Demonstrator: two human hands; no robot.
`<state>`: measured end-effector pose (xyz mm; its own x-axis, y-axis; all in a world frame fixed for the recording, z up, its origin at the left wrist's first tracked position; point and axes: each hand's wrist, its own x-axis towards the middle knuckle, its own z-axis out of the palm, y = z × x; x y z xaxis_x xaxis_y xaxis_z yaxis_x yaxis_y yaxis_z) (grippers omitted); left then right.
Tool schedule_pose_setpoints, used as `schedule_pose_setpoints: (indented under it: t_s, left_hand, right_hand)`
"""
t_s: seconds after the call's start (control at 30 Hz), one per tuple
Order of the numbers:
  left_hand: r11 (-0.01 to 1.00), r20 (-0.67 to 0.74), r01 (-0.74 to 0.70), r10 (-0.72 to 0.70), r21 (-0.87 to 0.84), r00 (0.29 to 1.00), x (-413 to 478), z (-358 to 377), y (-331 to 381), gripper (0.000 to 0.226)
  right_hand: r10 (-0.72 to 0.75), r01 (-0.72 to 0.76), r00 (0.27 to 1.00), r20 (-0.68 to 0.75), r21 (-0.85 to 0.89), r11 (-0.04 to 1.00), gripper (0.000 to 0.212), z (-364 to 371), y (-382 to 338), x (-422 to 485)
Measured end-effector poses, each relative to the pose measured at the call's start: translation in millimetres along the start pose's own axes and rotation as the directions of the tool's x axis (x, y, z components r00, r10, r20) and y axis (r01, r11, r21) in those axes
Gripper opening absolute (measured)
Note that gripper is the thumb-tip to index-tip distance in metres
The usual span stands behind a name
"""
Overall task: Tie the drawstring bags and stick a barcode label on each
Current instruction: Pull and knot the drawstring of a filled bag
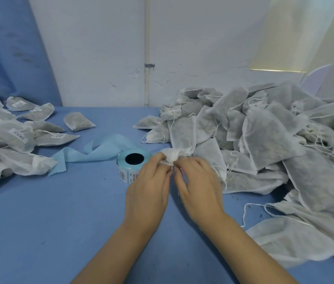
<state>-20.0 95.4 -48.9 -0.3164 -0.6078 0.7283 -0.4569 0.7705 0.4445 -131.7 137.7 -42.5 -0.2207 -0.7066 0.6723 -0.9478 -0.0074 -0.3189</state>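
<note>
Left hand (146,193), right hand (200,187): seemingly bare.

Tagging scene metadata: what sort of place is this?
Probably a small packing bench: a heap of unlabelled drawstring bags on the right, labelled bags piled left, a barcode label roll on the blue table. The left hand and right hand pinch one bag at its neck.

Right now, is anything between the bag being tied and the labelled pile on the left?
Yes. The blue barcode-label roll sits just left of the white gathered drawstring bag pinched by the left hand and right hand; its loose light-blue backing strip trails toward the pile of labelled white bags. Lifting over likely clears both.
</note>
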Motion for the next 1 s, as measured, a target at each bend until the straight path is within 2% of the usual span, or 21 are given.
schedule_pose_setpoints:
  t_s: [0.1, 0.17, 0.33, 0.4, 0.53, 0.63, 0.67, 0.73, 0.8, 0.87, 0.93, 1.0]
  left_hand:
    - [0.942, 0.005, 0.107, -0.111, -0.319, 0.994, 0.9, 3.4, -7.1, 0.012]
    - [0.894, 0.031, 0.149, -0.151, -0.422, 0.988, 1.7, 3.0, -5.6, 0.015]
    - [0.867, 0.085, 0.205, -0.187, -0.455, 0.979, 3.6, 2.0, 0.8, 0.022]
    - [0.871, 0.094, 0.199, -0.175, -0.448, 0.98, 5.2, 1.2, 1.0, 0.03]
    - [0.9, 0.1, 0.16, -0.13, -0.406, 0.986, 3.5, 4.6, -0.8, 0.026]
    - [0.827, 0.186, 0.218, -0.14, -0.519, 0.973, 6.1, 5.4, -1.2, 0.03]
    - [0.828, 0.22, 0.233, -0.136, -0.51, 0.966, 6.0, 6.9, -3.0, 0.033]
    - [0.936, 0.237, 0.132, -0.054, -0.325, 0.97, 2.1, 8.8, -3.6, 0.04]
    - [0.975, 0.26, 0.065, -0.007, -0.214, 0.965, -2.0, 10.5, -2.9, 0.043]
    - [0.973, 0.28, 0.055, 0.01, -0.225, 0.96, -5.6, 11.6, 0.8, 0.026]
    - [0.99, 0.271, 0.051, -0.015, -0.128, 0.962, -7.3, 9.3, 6.6, 0.012]
    - [0.992, 0.286, 0.116, -0.094, -0.059, 0.953, -7.7, 7.3, 5.6, 0.013]
  right_hand:
    - [-0.076, 0.076, 0.997, 0.029, -0.019, 0.997, 0.041, 1.1, -4.1, -4.5]
    - [-0.079, 0.079, 0.997, 0.026, 0.0, 0.997, 0.05, 1.6, -4.7, -5.6]
    - [-0.081, 0.081, 0.997, -0.007, 0.046, 0.996, 0.056, 4.3, -3.2, -7.5]
    - [-0.076, 0.082, 0.994, -0.084, 0.068, 0.994, 0.052, 5.3, -1.7, -7.9]
    - [-0.125, 0.145, 0.955, -0.269, 0.054, 0.988, 0.043, 7.5, 2.7, -6.8]
    - [-0.158, 0.191, 0.942, -0.295, 0.087, 0.978, 0.038, 9.7, 5.6, -7.3]
    - [-0.148, 0.185, 0.946, -0.288, 0.105, 0.977, 0.035, 10.2, 6.9, -7.7]
    - [-0.083, 0.128, 0.96, -0.269, 0.156, 0.979, 0.032, 10.9, 9.3, -8.5]
    - [-0.023, 0.08, 0.964, -0.266, 0.208, 0.975, 0.032, 11.4, 11.5, -8.7]
    - [0.004, 0.064, 0.963, -0.269, 0.241, 0.968, 0.03, 11.7, 12.5, -8.7]
    - [0.029, 0.043, 0.963, -0.266, 0.257, 0.965, 0.025, 11.2, 12.5, -8.5]
    - [0.086, -0.008, 0.966, -0.242, 0.307, 0.952, 0.022, 11.0, 11.4, -9.0]
